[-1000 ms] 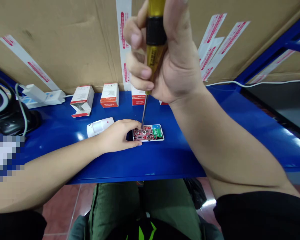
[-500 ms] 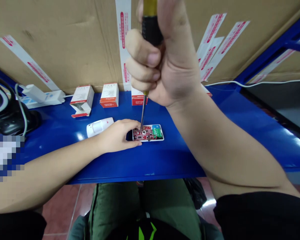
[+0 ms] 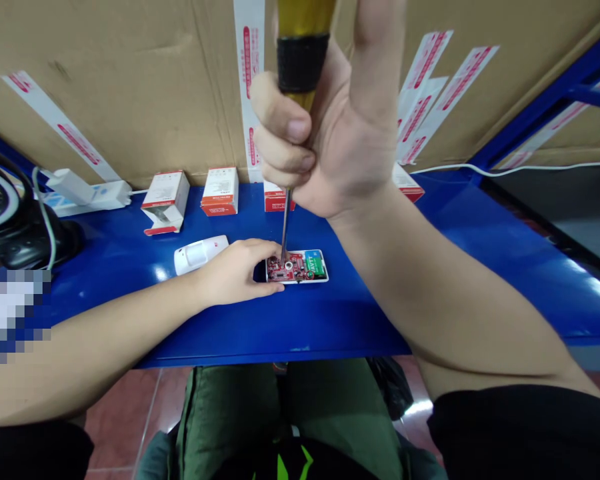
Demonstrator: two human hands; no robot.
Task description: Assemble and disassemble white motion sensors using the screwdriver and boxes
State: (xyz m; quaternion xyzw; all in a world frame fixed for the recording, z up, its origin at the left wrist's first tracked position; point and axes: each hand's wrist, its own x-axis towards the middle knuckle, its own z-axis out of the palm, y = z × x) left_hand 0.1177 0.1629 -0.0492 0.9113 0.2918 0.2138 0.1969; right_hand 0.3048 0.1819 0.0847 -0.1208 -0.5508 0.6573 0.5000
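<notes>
My right hand (image 3: 325, 133) is closed around a screwdriver (image 3: 304, 63) with a yellow and black handle. The shaft points down, and its tip meets the red circuit board (image 3: 280, 272) near a round metal ring. That board sits in an open white detector housing (image 3: 325, 279) with a green and blue battery (image 3: 314, 263) at its right end. Thumb and fingers of my left hand (image 3: 237, 272) grip the housing's left end against the table. Left of that hand lies a white detector cover (image 3: 200, 255), partly behind my wrist.
Along the back of the blue table (image 3: 290, 327) stand an opened red-and-white box (image 3: 166, 200), a closed box (image 3: 220, 191) and others partly behind my right hand. A power strip (image 3: 93, 200) and a black device (image 3: 10, 207) are at the left. Cardboard (image 3: 145, 80) backs the table.
My right hand's fingers and thumb have shifted around the screwdriver, and its handle shows lower and more upright. The left hand and the housing stay put.
</notes>
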